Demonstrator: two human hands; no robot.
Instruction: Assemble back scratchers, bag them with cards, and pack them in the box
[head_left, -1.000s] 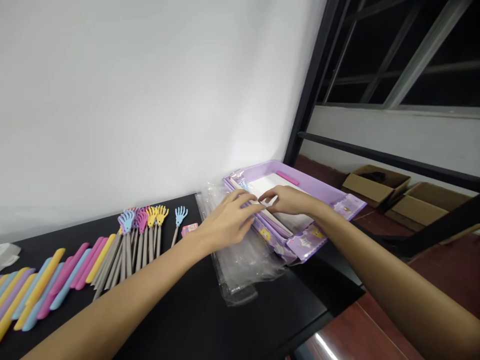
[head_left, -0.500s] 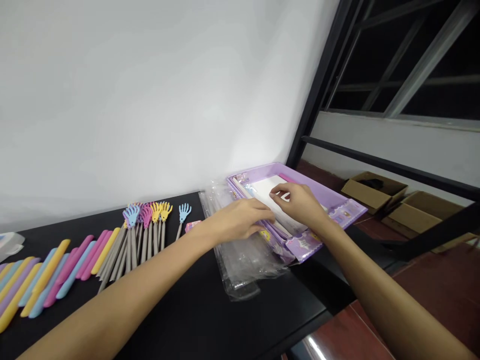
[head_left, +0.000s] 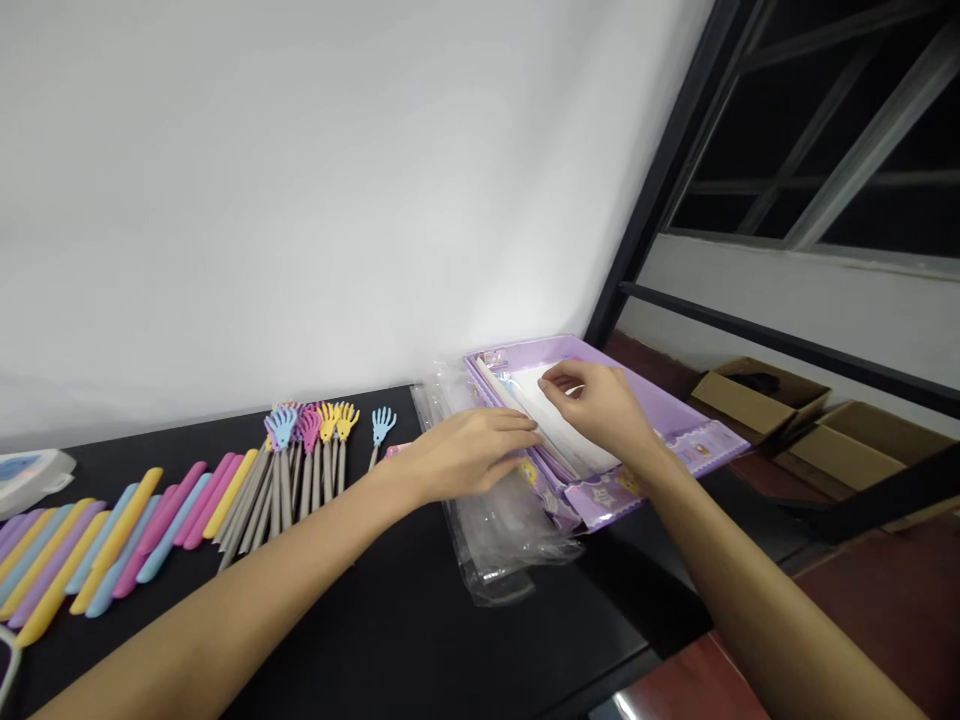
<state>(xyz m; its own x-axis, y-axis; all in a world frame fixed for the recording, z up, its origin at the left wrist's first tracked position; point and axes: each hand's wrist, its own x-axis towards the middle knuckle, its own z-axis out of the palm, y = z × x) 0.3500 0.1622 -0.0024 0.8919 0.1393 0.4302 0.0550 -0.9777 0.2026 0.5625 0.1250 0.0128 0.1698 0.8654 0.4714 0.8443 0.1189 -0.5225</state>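
Observation:
A purple cardboard box (head_left: 679,405) with printed edges lies on the black table, holding white sheets (head_left: 529,385) and packets. Over the sheets, my right hand (head_left: 592,400) has its thumb and fingertips pinched together; whatever is between them is hidden. My left hand (head_left: 476,452) reaches to the box's near left side with fingers stretched out, above clear plastic bags (head_left: 495,545). The bags lie partly against the box. Left of my left hand, a single back scratcher with a blue hand-shaped head (head_left: 383,425) lies partly behind my forearm.
Several back scratcher rods with coloured hand-shaped heads (head_left: 309,430) lie in a bunch, beside a row of coloured handles (head_left: 127,520). A white plastic case (head_left: 34,480) sits at far left. Cardboard boxes (head_left: 757,395) stand on the floor beyond the black frame (head_left: 795,345).
The view has shifted slightly, so the tabletop things appear farther right. My left hand has drawn back a little from the box's edge; my right hand stays pinched over the sheets.

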